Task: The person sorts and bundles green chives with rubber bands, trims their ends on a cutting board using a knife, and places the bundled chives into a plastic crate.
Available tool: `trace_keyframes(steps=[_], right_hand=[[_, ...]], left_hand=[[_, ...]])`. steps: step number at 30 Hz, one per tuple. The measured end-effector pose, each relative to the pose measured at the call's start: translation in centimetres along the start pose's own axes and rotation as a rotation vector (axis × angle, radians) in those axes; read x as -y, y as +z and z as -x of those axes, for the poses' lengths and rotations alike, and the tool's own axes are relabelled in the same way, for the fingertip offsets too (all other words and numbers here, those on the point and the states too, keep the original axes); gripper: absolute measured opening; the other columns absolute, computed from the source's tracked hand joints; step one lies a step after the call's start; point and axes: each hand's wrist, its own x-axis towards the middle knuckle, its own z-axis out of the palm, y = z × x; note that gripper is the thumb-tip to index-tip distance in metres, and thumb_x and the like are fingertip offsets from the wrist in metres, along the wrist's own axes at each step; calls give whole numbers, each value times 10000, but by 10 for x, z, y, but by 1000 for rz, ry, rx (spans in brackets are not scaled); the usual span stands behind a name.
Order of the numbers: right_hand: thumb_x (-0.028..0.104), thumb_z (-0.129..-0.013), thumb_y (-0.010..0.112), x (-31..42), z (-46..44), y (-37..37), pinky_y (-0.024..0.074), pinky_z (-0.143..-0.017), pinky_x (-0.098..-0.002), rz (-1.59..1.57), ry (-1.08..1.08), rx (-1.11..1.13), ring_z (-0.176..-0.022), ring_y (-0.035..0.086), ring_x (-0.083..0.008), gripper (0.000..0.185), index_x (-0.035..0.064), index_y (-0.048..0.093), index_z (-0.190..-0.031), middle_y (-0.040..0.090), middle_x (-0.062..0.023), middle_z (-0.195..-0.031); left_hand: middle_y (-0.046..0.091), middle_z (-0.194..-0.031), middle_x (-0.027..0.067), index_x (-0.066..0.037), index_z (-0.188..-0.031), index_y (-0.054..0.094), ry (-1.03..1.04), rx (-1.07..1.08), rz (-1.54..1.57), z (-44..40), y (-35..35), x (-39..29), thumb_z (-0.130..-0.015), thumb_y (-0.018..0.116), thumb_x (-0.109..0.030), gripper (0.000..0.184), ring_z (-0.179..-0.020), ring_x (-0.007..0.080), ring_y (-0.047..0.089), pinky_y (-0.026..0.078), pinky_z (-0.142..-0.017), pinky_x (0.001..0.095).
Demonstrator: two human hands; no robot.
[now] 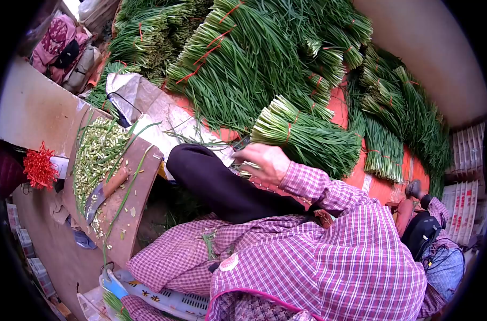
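Right hand half-curled beside tied green bundle.
Bundle lies on orange sheet. Right's grip blurred, can't tell; blue-gloved left hand low left, grip unclear too.

Between the board and the right hand, the low way is blocked by the raised knee; room to pass is left above the knee, over the pale sack. On the board, a low sweep is hindered by the knife, chopped pieces and loose stalks. Just beyond the hand, the way is closed by a bundle, and farther back by the pile. To that bundle's right, only a narrow strip of orange sheet is left before more bundles are met
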Motion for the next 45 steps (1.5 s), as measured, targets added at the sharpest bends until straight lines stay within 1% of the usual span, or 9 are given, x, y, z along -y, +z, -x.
trace_keyframes(steps=[3,8,14,20,23,27,31,39,45], right_hand=[[379,-755,744,-111,39,-20,469,-911,-417,382,500,60,-1080,565,-307,726,95,425,-1343,583,-130,-1147],[601,-490,840,-213,85,4,282,-1063,-570,592,760,317,-1316,376,-303,1286,132,188,-1495,371,-117,-1440],[495,-495,855,-230,87,24,340,-1012,-492,526,602,180,-1124,520,-340,1160,150,294,-1451,549,-168,-1143],[412,-529,833,-167,45,-22,368,-1033,-455,319,623,54,-1119,509,-359,1079,99,322,-1426,537,-177,-1155],[376,-576,813,-111,-8,-53,407,-972,-434,97,380,-187,-1083,521,-354,1031,57,315,-1422,533,-188,-1130],[311,-547,836,-23,-101,-86,388,-1014,-448,-174,-217,-569,-1160,505,-367,1049,17,322,-1413,514,-213,-1235],[320,-565,865,67,-169,-88,366,-1029,-486,-418,-643,-781,-1179,484,-400,1035,7,339,-1400,496,-210,-1287],[216,-743,722,122,-130,-24,330,-1060,-509,-139,-694,-411,-1255,439,-395,713,86,419,-1374,445,-185,-1371],[356,-833,731,109,-131,63,346,-1088,-422,-1141,-202,540,-1349,367,-321,1022,32,34,-1506,314,-255,-1468]], left_hand=[[487,-602,-18,22,-1015,627,-283,-156,692,16,-10,-48,-978,500,-245,298,-527,98,453,382,-493,257],[567,-772,48,19,-1098,620,-60,-139,619,25,-28,-123,-963,532,-309,366,-682,140,522,453,-609,287],[582,-1211,129,11,-1260,541,270,-124,425,47,-25,-236,-832,649,-116,460,-1101,234,556,407,-988,349],[663,-1008,156,59,-1123,614,193,261,566,76,-31,-296,-840,634,-158,356,-967,243,625,471,-902,343],[682,-799,179,101,-1026,633,258,733,843,95,-23,-351,-871,610,-442,565,-810,245,674,532,-767,337],[671,-948,240,121,-1144,575,257,1120,1208,101,16,-413,-761,490,-785,987,-903,302,668,546,-797,396],[517,-1261,318,105,-1312,430,358,1259,1585,67,11,-478,-817,408,-762,998,-1156,409,547,467,-961,504],[583,-1234,159,-39,-1304,501,202,804,2205,39,-43,-460,-874,625,-455,611,-1074,248,605,533,-911,381],[636,-1168,96,-22,-1200,584,-13,160,1883,54,-21,-341,-823,683,-222,438,-1027,227,632,516,-939,391]])
